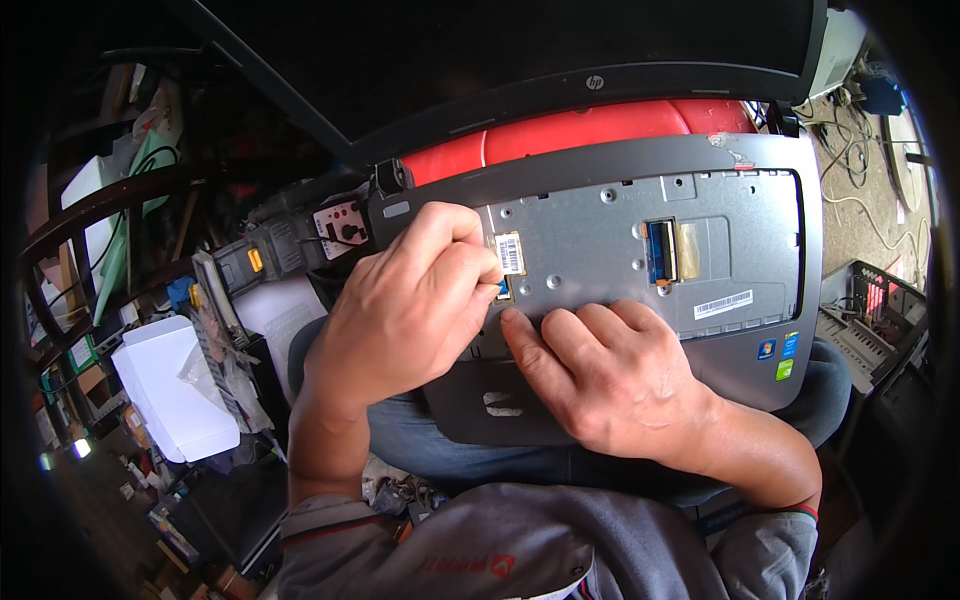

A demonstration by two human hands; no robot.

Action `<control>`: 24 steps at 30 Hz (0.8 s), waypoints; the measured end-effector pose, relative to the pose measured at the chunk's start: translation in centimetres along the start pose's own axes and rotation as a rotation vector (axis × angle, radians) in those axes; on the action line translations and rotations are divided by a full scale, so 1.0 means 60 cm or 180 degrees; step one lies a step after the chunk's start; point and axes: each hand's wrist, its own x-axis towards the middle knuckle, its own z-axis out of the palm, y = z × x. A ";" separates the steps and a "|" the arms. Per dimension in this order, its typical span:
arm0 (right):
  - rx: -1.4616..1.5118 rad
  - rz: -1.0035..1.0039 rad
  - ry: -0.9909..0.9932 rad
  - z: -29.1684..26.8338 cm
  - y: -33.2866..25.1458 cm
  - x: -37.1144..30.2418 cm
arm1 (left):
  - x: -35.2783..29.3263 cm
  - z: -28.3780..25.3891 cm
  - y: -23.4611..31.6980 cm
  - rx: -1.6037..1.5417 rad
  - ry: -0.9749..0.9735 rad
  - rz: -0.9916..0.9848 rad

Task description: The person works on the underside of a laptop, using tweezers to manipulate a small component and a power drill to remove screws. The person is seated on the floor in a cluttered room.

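An opened laptop lies across my lap, its keyboard off and a bare grey metal plate showing in the palm-side housing. My left hand is closed in a pinch at the plate's left part, fingertips at a small blue tab below a white barcode label. The fingers hide most of that tab. Close by on the right, my right hand rests on the plate's lower edge, thumb stretched out and apart from the bent fingers, nothing visible between them. A ribbon connector with blue ends sits farther right.
The laptop's dark screen stands up at the far side, with a red surface behind the hinge. To the left are a white open box and a grey device with a knob. Cables and an opened keyboard case lie on the right.
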 end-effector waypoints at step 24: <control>-0.0071 0.0015 -0.0010 0.001 0.000 0.000 | -0.022 0.027 -0.004 -0.0164 0.0677 0.0220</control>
